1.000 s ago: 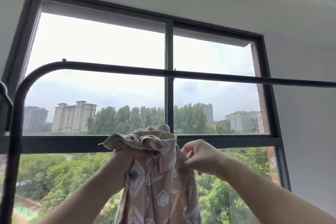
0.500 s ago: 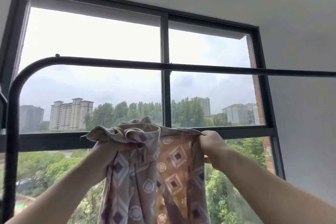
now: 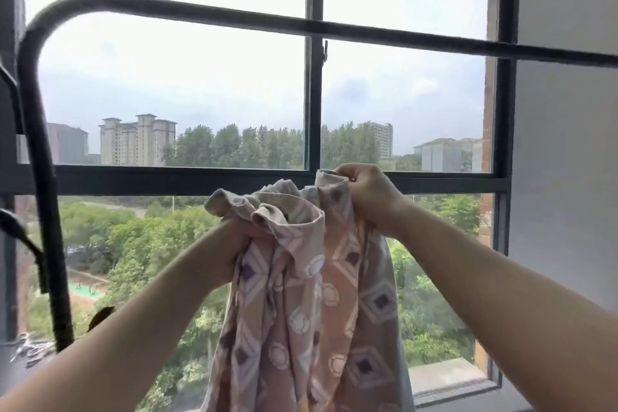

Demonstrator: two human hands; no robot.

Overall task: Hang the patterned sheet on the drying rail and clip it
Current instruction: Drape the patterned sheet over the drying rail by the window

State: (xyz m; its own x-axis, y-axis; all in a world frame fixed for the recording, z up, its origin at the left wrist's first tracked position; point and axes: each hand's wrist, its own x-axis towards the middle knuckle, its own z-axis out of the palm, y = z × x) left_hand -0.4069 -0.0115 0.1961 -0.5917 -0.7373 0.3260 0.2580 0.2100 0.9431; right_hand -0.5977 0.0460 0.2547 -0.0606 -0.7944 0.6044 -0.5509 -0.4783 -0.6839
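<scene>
The patterned sheet [image 3: 311, 304], pinkish-beige with diamond and circle prints, hangs bunched between my hands in front of the window. My left hand [image 3: 234, 244] grips a gathered fold of its top edge and is partly hidden by the cloth. My right hand [image 3: 368, 194] pinches the sheet's top edge a little higher, to the right. The dark drying rail [image 3: 384, 32] runs across the view well above both hands and curves down at the left into an upright post [image 3: 43, 177]. No clip is visible.
A black-framed window [image 3: 314, 84] stands behind the rail, with buildings and trees outside. A white wall [image 3: 568, 144] lies to the right. Dark hanger-like shapes [image 3: 20, 237] sit by the post at the left edge.
My right hand has moved up and right along the sheet's top edge, spreading it slightly. The view has tilted down, so the rail appears higher in frame.
</scene>
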